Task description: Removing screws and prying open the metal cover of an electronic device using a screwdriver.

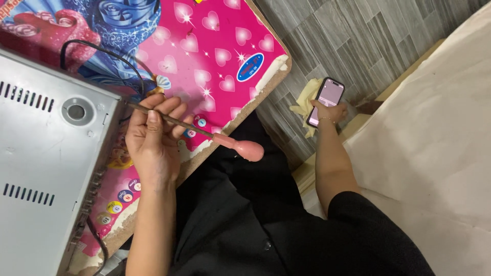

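Note:
My left hand (153,135) grips the metal shaft of a screwdriver (240,147) with a pink handle, its tip pointing left toward the edge of a grey metal device case (46,168) with vent slots. The handle sticks out to the right over my dark-clothed lap. My right hand (327,110) reaches away to the right and holds a smartphone (327,99) with a lit pinkish screen, above a pale yellow cloth (306,102) on the floor.
The case rests on a low board table with a pink heart-patterned cover (220,46) and worn edges. A black cable (102,51) loops behind the case. Grey wood-look floor (368,36) lies beyond. A beige mattress or cushion (434,133) fills the right side.

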